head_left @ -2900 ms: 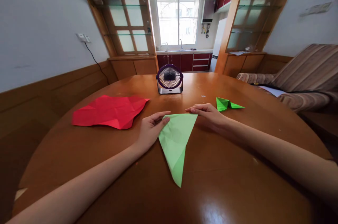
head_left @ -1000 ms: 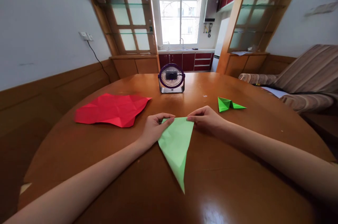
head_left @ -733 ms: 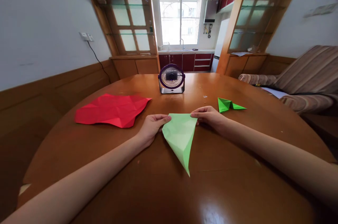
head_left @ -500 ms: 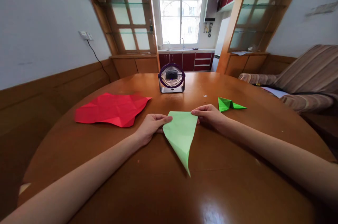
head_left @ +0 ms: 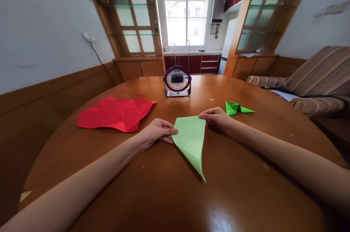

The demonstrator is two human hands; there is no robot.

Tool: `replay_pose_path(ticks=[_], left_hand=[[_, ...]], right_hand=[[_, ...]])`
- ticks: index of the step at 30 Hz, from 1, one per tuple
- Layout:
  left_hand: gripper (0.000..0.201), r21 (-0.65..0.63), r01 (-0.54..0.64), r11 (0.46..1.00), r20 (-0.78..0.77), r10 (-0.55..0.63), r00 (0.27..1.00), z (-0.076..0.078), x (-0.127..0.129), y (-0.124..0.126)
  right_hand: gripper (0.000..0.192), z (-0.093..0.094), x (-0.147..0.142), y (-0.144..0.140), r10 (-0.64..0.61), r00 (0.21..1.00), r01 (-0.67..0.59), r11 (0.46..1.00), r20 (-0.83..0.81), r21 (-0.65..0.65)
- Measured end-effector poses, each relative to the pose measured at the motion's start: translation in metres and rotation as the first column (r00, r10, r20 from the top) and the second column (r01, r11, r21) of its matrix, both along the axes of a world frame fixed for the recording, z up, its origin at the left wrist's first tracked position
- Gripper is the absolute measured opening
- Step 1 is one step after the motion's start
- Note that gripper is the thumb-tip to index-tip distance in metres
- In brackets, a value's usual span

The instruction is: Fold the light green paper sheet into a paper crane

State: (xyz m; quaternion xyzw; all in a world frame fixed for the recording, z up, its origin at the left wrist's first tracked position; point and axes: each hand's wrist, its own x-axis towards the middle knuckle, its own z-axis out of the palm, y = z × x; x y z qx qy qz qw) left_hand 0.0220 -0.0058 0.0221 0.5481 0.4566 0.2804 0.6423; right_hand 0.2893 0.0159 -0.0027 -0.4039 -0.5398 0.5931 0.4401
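Note:
A light green paper triangle [head_left: 191,139] lies on the round wooden table [head_left: 232,195], its long point aimed toward me and to the right. My left hand [head_left: 157,132] pinches the triangle's far left corner. My right hand [head_left: 216,117] grips its far right corner with fingers curled over the edge. The far edge of the paper looks slightly raised off the table between my two hands.
A creased red paper sheet [head_left: 116,113] lies to the left. A small folded dark green paper [head_left: 236,108] sits just right of my right hand. A purple desk fan [head_left: 177,81] stands at the back middle. A striped sofa [head_left: 314,79] is at the right.
The green triangle has been turned: its near point swung from left of centre over to the right. Both hands stayed on the far corners, the left one sliding slightly nearer to me.

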Motion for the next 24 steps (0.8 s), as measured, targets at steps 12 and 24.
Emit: replay_pose_path(ticks=[12,24], left_hand=[[0.035,0.002,0.063,0.998,-0.026,-0.063,0.998,0.004,-0.003,0.0],[0.038,0.115,-0.075,0.99,0.068,0.068,0.995,-0.002,0.001,-0.002]], right_hand=[[0.028,-0.002,0.003,0.003,-0.024,0.999,0.024,1.0,0.025,0.015],[0.027,0.009,-0.016,-0.018,0.008,0.997,-0.014,0.997,0.083,0.08]])
